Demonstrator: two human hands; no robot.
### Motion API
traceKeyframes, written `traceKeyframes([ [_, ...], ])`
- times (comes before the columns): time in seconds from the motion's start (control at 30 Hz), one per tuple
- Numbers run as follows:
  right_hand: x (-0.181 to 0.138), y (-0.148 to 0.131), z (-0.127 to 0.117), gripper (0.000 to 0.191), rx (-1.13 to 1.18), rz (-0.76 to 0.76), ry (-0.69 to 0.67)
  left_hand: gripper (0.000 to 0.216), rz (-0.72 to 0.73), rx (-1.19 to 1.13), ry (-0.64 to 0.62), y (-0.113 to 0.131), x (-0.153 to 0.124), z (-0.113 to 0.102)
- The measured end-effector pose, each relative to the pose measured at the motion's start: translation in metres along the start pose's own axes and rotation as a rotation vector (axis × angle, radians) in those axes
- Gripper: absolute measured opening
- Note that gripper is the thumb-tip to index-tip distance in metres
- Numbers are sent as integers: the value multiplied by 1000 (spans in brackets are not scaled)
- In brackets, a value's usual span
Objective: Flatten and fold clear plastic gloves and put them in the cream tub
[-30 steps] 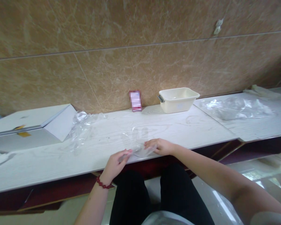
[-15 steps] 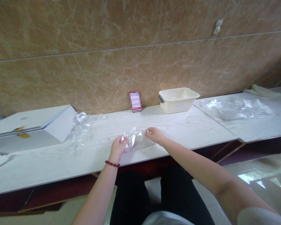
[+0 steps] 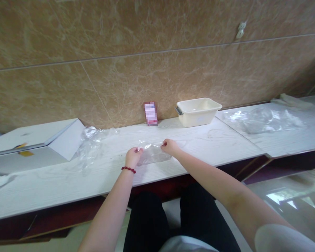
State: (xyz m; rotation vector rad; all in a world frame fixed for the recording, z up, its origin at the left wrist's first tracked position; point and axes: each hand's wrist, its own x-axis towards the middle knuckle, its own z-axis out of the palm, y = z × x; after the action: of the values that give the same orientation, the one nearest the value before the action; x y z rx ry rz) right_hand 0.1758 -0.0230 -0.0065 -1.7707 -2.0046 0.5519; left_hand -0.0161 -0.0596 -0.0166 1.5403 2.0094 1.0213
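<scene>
Clear plastic film [image 3: 154,155] — creased, glossy — between left fingers [image 3: 134,150] and right fingers [image 3: 166,145].

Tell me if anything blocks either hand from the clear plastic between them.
Nothing visible does. The left hand grips the clear plastic near its left end and the right hand near its right end, over the white counter.

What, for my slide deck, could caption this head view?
Left hand and right hand pinch a clear plastic bag over a white wood-grain tabletop.
</scene>
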Motion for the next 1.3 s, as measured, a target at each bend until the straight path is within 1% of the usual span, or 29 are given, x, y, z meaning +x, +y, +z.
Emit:
traceKeyframes([
  [0.1, 3, 0, 0, 12, -2, 0, -20, 28, -5, -66, 55, -5, 3, -2],
  [0.2, 7, 2, 1, 12, -5, 13, -22, 31, -49, -107, 80, -10, -2, -10],
  [0.27, 9, 4, 2, 13, -3, 16, -25, 34, -103, -148, 39, -11, -9, -16],
  [0.37, 11, 5, 3, 13, 4, 14, -37, 39, -176, -249, -63, -10, -20, -21],
  [0.5, 10, 4, 1, 14, 3, 7, -47, 47, -224, -336, -154, -4, -28, -24],
  [0.6, 9, 3, -1, 15, 2, 0, -55, 52, -257, -263, -150, -5, -29, -26],
  [0.7, 8, 3, -2, 16, 7, -8, -64, 49, -284, -150, -159, -8, -30, -28],
  [0.8, 8, 3, -3, 19, 16, -15, -72, 46, -304, -229, -201, -7, -30, -28],
  [0.93, 8, 1, -4, 20, 29, -13, -82, 42, -360, -444, -115, 1, -26, -23],
  [1.0, 8, 0, -4, 20, 35, -11, -86, 41, -394, -561, -91, 6, -23, -21],
  [1.1, 8, -1, -5, 18, 41, -13, -88, 39, -396, -687, -66, 11, -18, -16],
  [1.17, 8, -1, -4, 17, 44, -13, -86, 37, -373, -709, -49, 12, -16, -13],
  [1.3, 11, 1, -2, 16, 54, -17, -78, 32, -282, -606, -21, 10, -10, -5],
])
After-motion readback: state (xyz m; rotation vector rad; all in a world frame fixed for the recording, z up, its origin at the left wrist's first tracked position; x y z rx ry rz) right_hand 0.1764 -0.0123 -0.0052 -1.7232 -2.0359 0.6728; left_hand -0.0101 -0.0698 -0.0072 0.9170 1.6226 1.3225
